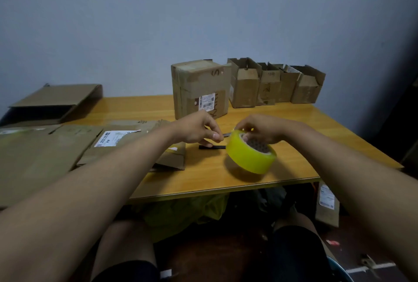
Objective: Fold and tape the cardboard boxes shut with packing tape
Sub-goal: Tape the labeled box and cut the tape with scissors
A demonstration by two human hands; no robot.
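Observation:
My right hand [262, 129] grips a roll of yellow packing tape [251, 155] above the wooden table [300, 145], fingers reaching into its core. My left hand [199, 129] pinches something small at the roll's rim, apparently the tape's free end; I cannot tell for sure. A taped, closed cardboard box [199, 88] with a shipping label stands just behind my hands. Several smaller boxes with open flaps [276, 84] line up along the wall to its right. Flattened cardboard [45, 150] lies on the table's left half.
A thin dark tool, perhaps a cutter [212, 147], lies on the table under my left hand. A flat folded box [58, 100] rests at the far left by the wall. A labelled box [326, 204] leans on the floor under the table's right side.

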